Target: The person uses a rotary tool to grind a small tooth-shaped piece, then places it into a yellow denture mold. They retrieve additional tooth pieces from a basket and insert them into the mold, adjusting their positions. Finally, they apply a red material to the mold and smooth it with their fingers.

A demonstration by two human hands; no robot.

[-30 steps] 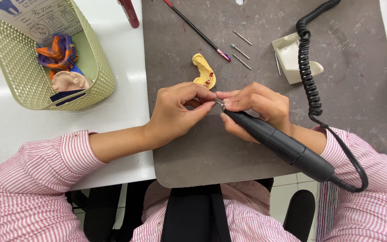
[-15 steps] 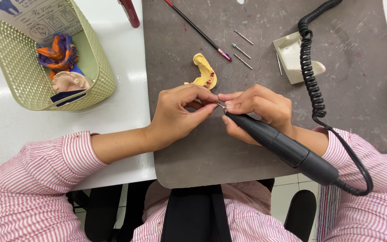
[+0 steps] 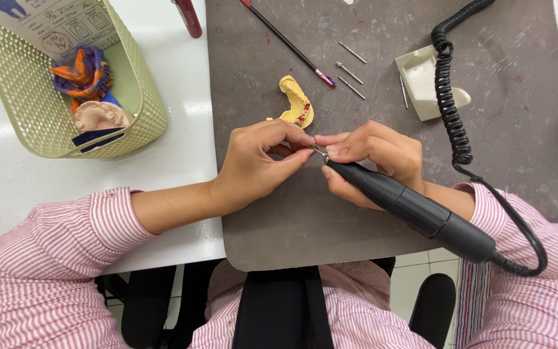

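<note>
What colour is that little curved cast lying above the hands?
Yellow, with small red marks along its inner edge; the cast shows best in the head view.

A mat (image 3: 369, 220) lies on the worktop (image 3: 182, 139) at its near edge. A basket (image 3: 143, 110) stands left of the mat. On the mat's far half lie a cast (image 3: 295, 98), burs (image 3: 351, 71) and a tray (image 3: 421, 81).
</note>
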